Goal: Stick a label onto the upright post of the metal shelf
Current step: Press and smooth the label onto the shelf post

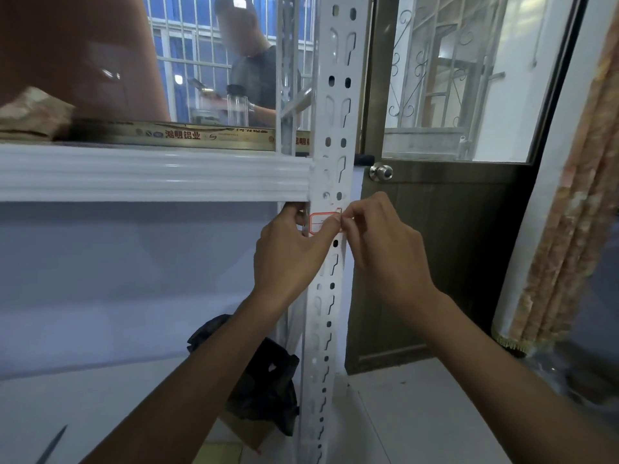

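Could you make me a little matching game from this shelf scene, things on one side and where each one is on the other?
Things:
1. label
2. round door knob
3. black bag
4. clear bottle

Places:
A. low down, left of the post's foot
B. behind the glass, above the shelf beam
C. on the upright post, just under the beam
D. right of the post, at beam height

Pairs: 1-C, 2-D, 3-A, 4-B
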